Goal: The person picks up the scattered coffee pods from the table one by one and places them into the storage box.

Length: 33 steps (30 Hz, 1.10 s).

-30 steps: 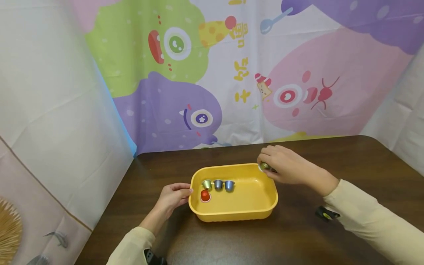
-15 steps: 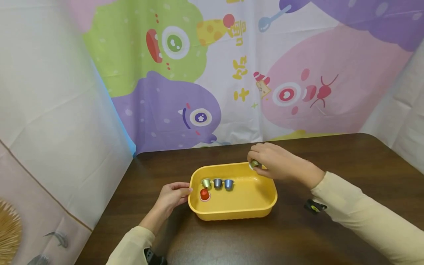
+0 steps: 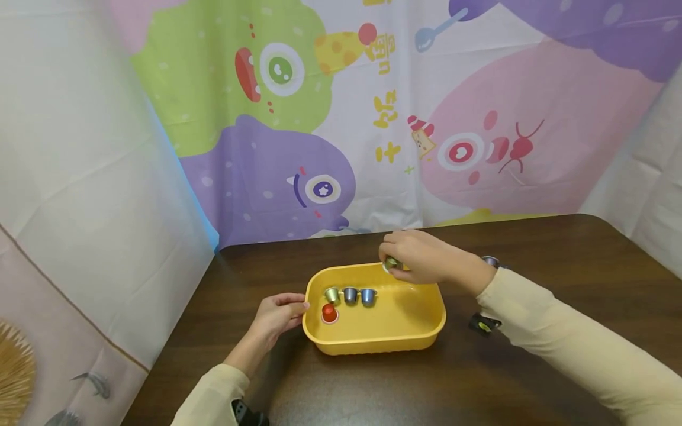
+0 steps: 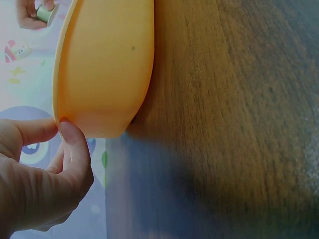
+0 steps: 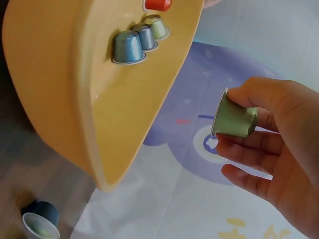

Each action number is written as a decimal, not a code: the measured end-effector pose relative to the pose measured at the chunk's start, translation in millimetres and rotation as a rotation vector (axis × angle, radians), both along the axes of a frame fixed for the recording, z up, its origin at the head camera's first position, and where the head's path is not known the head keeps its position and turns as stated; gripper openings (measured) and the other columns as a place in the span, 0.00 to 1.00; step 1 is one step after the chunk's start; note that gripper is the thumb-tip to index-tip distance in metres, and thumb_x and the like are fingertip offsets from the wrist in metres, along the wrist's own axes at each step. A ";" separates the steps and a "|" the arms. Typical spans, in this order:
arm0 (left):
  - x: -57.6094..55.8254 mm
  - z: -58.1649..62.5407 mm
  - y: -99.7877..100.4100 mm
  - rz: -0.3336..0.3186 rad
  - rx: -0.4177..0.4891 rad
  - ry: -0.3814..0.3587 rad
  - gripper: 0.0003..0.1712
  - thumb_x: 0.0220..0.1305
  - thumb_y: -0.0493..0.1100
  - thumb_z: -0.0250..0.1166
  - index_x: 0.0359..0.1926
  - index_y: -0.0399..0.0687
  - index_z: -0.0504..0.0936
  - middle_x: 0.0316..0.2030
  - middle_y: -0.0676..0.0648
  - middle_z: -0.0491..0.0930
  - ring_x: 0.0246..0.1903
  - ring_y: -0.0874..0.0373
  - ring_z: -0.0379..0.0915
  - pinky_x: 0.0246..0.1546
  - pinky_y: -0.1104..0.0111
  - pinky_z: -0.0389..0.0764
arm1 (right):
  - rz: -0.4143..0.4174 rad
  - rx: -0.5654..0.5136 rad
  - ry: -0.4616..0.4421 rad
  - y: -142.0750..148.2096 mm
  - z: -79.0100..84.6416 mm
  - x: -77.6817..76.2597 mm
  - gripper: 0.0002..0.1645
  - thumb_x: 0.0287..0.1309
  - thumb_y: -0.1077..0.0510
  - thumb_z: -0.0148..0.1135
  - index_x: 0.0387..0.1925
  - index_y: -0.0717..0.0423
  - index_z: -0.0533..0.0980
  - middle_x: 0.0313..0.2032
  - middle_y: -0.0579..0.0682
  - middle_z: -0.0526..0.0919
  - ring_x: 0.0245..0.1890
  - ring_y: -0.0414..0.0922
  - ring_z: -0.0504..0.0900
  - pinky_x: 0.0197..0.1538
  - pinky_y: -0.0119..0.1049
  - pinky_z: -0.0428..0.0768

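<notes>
Fingers of the R hand (image 3: 421,254) are clamped, thumb opp., on a green capsule (image 5: 239,118), held up at the far rim of the yellow tray (image 3: 407,322) in the head view, axis tilted, lid facing L (height above rim: can't tell). Row in the tray, i.e. pale green capsule (image 3: 333,296), dark capsule (image 3: 350,296), blue capsule (image 3: 368,297), lies L of it and nearer the person; red capsule (image 3: 329,313) sits lid-down in front of the row's L end. L hand (image 3: 279,313) pinches the tray's L rim, so R's nearer the held capsule. Loose capsule (image 5: 41,220) lies on the table (image 3: 367,390), R of tray.
</notes>
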<state>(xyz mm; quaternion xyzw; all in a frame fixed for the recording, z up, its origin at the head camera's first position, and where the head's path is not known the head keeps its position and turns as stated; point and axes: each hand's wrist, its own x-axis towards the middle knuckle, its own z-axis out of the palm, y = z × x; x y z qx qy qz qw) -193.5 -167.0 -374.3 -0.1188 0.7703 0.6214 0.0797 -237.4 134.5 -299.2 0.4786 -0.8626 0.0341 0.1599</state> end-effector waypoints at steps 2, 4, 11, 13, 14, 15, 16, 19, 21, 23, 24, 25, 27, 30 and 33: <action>0.0 0.1 0.2 0.001 -0.003 -0.001 0.17 0.59 0.34 0.64 0.49 0.29 0.79 0.37 0.43 0.82 0.37 0.57 0.80 0.42 0.66 0.86 | 0.003 0.008 -0.007 -3.5 0.0 -0.7 0.08 0.51 0.56 0.68 0.33 0.52 0.77 0.29 0.44 0.76 0.30 0.39 0.72 0.37 0.34 0.75; 0.1 0.1 0.3 0.002 -0.002 -0.001 0.17 0.59 0.34 0.64 0.49 0.29 0.79 0.37 0.43 0.82 0.36 0.58 0.80 0.41 0.66 0.86 | 0.007 0.018 -0.019 -7.1 0.2 -1.1 0.09 0.52 0.56 0.68 0.33 0.53 0.77 0.29 0.45 0.77 0.30 0.40 0.73 0.38 0.36 0.76; 0.1 -1.7 0.1 -0.005 0.003 -0.003 0.18 0.59 0.34 0.64 0.49 0.29 0.79 0.36 0.44 0.82 0.35 0.58 0.80 0.39 0.67 0.86 | 0.028 0.044 -0.057 -17.4 3.1 -3.2 0.08 0.52 0.56 0.68 0.33 0.53 0.77 0.29 0.45 0.76 0.30 0.40 0.73 0.37 0.36 0.76; -0.2 -2.0 0.0 -0.008 0.003 -0.001 0.18 0.59 0.34 0.65 0.50 0.29 0.78 0.36 0.44 0.82 0.35 0.59 0.80 0.39 0.67 0.86 | 0.033 0.049 -0.067 -20.4 5.1 -5.1 0.08 0.52 0.55 0.67 0.33 0.53 0.77 0.29 0.45 0.77 0.30 0.40 0.73 0.36 0.35 0.76; -0.5 -1.9 -0.1 -0.010 0.004 0.001 0.18 0.59 0.35 0.65 0.50 0.29 0.78 0.37 0.44 0.82 0.35 0.59 0.80 0.39 0.67 0.86 | 0.036 0.051 -0.075 -21.8 6.3 -6.2 0.08 0.52 0.55 0.67 0.33 0.53 0.77 0.29 0.45 0.77 0.29 0.40 0.73 0.36 0.35 0.76; -0.7 -1.9 -0.2 -0.011 0.005 0.003 0.19 0.59 0.34 0.65 0.50 0.28 0.78 0.37 0.43 0.82 0.35 0.59 0.80 0.40 0.66 0.86 | 0.036 0.053 -0.088 -23.6 7.4 -7.6 0.08 0.53 0.56 0.67 0.33 0.53 0.77 0.29 0.45 0.77 0.29 0.40 0.73 0.36 0.34 0.76; -1.1 -1.9 -0.2 -0.012 0.005 0.004 0.19 0.59 0.35 0.65 0.50 0.28 0.78 0.37 0.43 0.82 0.35 0.59 0.80 0.40 0.66 0.86 | 0.033 0.056 -0.099 -25.3 8.4 -9.2 0.08 0.53 0.55 0.66 0.33 0.53 0.77 0.29 0.45 0.77 0.29 0.40 0.73 0.36 0.33 0.76; -1.3 -1.4 0.1 -0.009 0.001 0.002 0.18 0.59 0.35 0.65 0.50 0.29 0.78 0.37 0.43 0.82 0.35 0.59 0.80 0.41 0.65 0.86 | 0.025 0.060 -0.134 -29.9 10.9 -12.8 0.07 0.54 0.56 0.66 0.34 0.52 0.77 0.30 0.45 0.78 0.30 0.40 0.73 0.35 0.32 0.75; -1.0 -1.7 0.4 -0.006 0.002 0.000 0.18 0.59 0.34 0.64 0.50 0.29 0.78 0.37 0.43 0.82 0.35 0.58 0.80 0.41 0.65 0.86 | 0.027 0.062 -0.151 -33.0 10.9 -14.8 0.07 0.54 0.56 0.65 0.34 0.52 0.77 0.30 0.45 0.78 0.29 0.39 0.73 0.35 0.31 0.75; -0.7 -1.9 1.0 -0.001 0.006 -0.004 0.18 0.59 0.34 0.64 0.49 0.29 0.79 0.36 0.44 0.81 0.34 0.59 0.80 0.41 0.65 0.86 | 0.032 0.065 -0.166 -36.1 10.4 -15.8 0.07 0.54 0.56 0.65 0.34 0.52 0.77 0.30 0.45 0.78 0.30 0.39 0.73 0.35 0.30 0.75; -0.6 -2.1 1.2 0.001 0.008 -0.005 0.17 0.59 0.33 0.64 0.49 0.29 0.79 0.36 0.44 0.81 0.34 0.59 0.79 0.41 0.65 0.86 | 0.036 0.068 -0.171 -37.7 9.9 -16.0 0.07 0.54 0.56 0.65 0.34 0.53 0.78 0.31 0.45 0.78 0.30 0.39 0.73 0.35 0.30 0.75; -0.4 -2.1 1.4 0.003 0.008 -0.007 0.17 0.59 0.33 0.64 0.49 0.29 0.79 0.35 0.44 0.81 0.34 0.59 0.79 0.41 0.65 0.86 | 0.041 0.073 -0.177 -39.5 9.2 -16.3 0.07 0.54 0.56 0.65 0.34 0.53 0.78 0.31 0.45 0.78 0.30 0.39 0.73 0.35 0.30 0.75; -0.7 -1.9 1.3 0.001 0.010 -0.006 0.17 0.59 0.33 0.65 0.49 0.29 0.79 0.35 0.44 0.81 0.34 0.59 0.80 0.41 0.65 0.86 | 0.041 0.089 -0.193 -43.6 8.2 -16.6 0.07 0.55 0.56 0.65 0.35 0.52 0.78 0.32 0.45 0.78 0.31 0.39 0.74 0.36 0.30 0.76; -1.6 -1.7 0.4 -0.004 0.005 -0.004 0.18 0.59 0.34 0.65 0.49 0.28 0.78 0.37 0.43 0.81 0.35 0.58 0.80 0.42 0.64 0.86 | 0.050 0.117 -0.205 -50.9 6.6 -16.9 0.06 0.55 0.57 0.63 0.36 0.52 0.79 0.33 0.46 0.79 0.33 0.39 0.75 0.37 0.31 0.77; -2.0 -0.8 -0.4 -0.006 -0.004 -0.001 0.18 0.59 0.34 0.65 0.50 0.29 0.78 0.38 0.42 0.82 0.35 0.58 0.80 0.43 0.63 0.86 | 0.059 0.147 -0.208 -59.7 4.6 -16.3 0.06 0.55 0.58 0.62 0.36 0.52 0.79 0.34 0.46 0.79 0.34 0.40 0.76 0.39 0.32 0.78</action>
